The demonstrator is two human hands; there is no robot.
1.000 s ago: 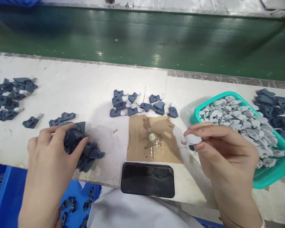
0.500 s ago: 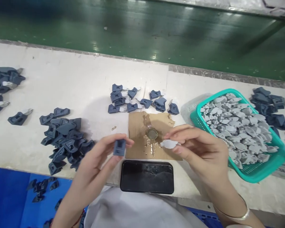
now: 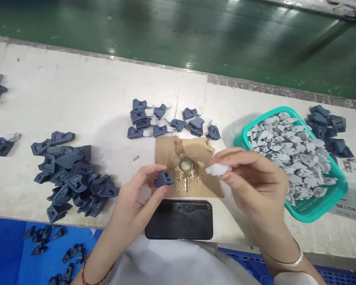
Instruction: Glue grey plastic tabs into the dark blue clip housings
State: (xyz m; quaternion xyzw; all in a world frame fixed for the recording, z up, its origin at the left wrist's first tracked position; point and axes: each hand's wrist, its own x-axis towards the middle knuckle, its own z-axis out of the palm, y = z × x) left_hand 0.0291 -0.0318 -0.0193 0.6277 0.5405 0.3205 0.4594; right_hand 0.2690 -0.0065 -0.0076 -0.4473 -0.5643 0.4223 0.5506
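Note:
My left hand (image 3: 136, 198) is closed on a dark blue-grey plastic part (image 3: 163, 179), held by thumb and fingers with an opening showing in its side. In my right hand (image 3: 252, 182), thumb and fingers pinch a small light-grey leaf-shaped piece (image 3: 218, 169). Between the hands lies a brown cardboard piece (image 3: 166, 154) with a round metal-rimmed disc (image 3: 185, 165) and shiny wet smears on it. Several blue-grey parts with light-grey pieces sticking out of them, such as one joined part (image 3: 178, 125), lie just beyond the cardboard.
A teal basket (image 3: 317, 215) full of light-grey pieces stands at right. A heap of blue-grey parts (image 3: 74, 170) lies at left, a smaller pile (image 3: 326, 122) at far right. A black phone (image 3: 179, 221) lies near the front edge. Blue bins (image 3: 8, 245) sit below; a green surface (image 3: 166, 35) runs behind.
The blue-grey part in my left hand has turned, its side opening now showing, and moved right and slightly up. My right hand has raised the light-grey piece a little. The view has shifted slightly.

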